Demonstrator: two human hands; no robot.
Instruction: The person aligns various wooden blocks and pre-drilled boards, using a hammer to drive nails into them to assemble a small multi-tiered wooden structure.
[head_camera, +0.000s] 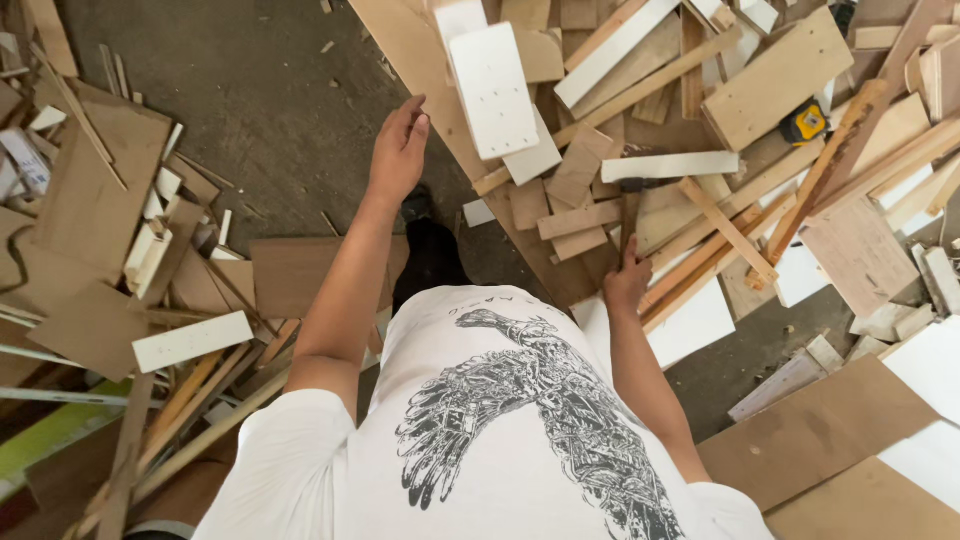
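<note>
Two bare hands reach out over a floor (270, 110) littered with wood offcuts. The left hand (399, 150) hangs open in the air, fingers loosely extended, holding nothing, near a white drilled board (493, 90). The right hand (628, 280) rests on a dark wooden strip (628, 215) in the scrap pile; its grip cannot be told. A yellow tape measure (804, 122) lies far right.

You get soft, even daylight, bright at the right where white boards (690, 330) nearly wash out; shadows stay faint; focus is sharp throughout; wide-lens bending stretches the edges and your shirt (500, 440).
</note>
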